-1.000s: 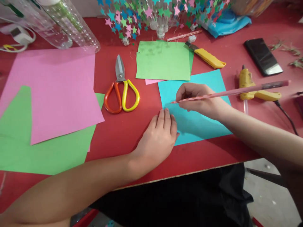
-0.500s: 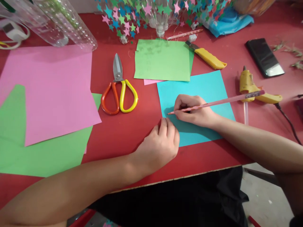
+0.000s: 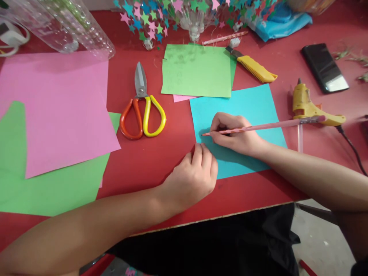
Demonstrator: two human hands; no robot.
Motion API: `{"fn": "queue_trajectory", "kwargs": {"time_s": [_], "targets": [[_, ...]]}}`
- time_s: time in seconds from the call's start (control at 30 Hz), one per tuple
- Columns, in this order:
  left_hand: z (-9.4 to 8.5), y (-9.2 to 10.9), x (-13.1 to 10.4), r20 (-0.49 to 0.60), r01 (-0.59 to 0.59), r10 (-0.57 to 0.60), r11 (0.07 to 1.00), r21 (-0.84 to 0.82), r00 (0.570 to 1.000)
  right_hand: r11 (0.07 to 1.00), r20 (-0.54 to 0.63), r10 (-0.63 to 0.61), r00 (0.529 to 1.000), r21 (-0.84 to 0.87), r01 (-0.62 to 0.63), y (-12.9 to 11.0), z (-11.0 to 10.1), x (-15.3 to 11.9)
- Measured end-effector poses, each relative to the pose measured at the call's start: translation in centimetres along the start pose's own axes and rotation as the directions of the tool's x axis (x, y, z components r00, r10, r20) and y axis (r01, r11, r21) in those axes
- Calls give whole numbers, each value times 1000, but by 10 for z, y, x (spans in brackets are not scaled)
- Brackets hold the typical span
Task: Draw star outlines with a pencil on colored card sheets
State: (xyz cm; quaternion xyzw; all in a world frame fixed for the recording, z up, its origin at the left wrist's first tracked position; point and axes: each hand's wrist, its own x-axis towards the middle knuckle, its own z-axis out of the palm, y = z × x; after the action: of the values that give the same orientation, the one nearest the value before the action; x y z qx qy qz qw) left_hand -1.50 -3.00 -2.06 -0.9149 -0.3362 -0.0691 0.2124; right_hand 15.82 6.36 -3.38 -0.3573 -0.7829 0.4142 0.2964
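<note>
In the head view, a sheet of blue paper (image 3: 244,101) lies flat by the table's front edge. My right hand (image 3: 235,132) rests on it, its fingers closed around a pink pencil (image 3: 273,124). The pencil's point is at the paper's left part, touching it or very close. My left hand (image 3: 194,174) lies over the lower left edge of the same sheet, fingers curled and together, holding it against the table. Its thumb is hidden.
Left of my hands lie scissors (image 3: 142,103) and large pink paper (image 3: 69,111) over green paper (image 3: 63,191). Light green paper (image 3: 197,73), a yellow cutter (image 3: 254,67), a phone (image 3: 324,67) and a glue gun (image 3: 301,101) with cord surround the blue sheet. Star decorations (image 3: 195,15) stand behind.
The pencil's point has moved slightly up and left, and its rear end has tipped lower. My left hand stays in place on the paper. The view has shifted a little.
</note>
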Motion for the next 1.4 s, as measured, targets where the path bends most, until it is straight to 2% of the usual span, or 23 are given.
{"fn": "queue_trajectory", "kwargs": {"time_s": [0.4,0.7,0.97,1.27,1.4], "targets": [[0,1,1,0,1,-1,1000,-7,1000,994,-60,83,995,80,-78,-4,2,1],[2,0,0,-2,-3,3,1000,-12,1000,1000,-36,-13,999,5,13,2,-1,1],[0,0,1,-2,1,-1,1000,-14,1000,999,-2,-31,1000,6,31,1,-3,1],[0,1,1,-1,3,-3,1000,-5,1000,999,25,10,1000,32,-11,1,-4,-1],[0,0,1,-1,-2,2,1000,-5,1000,1000,20,-22,1000,13,22,1,-3,-1]]}}
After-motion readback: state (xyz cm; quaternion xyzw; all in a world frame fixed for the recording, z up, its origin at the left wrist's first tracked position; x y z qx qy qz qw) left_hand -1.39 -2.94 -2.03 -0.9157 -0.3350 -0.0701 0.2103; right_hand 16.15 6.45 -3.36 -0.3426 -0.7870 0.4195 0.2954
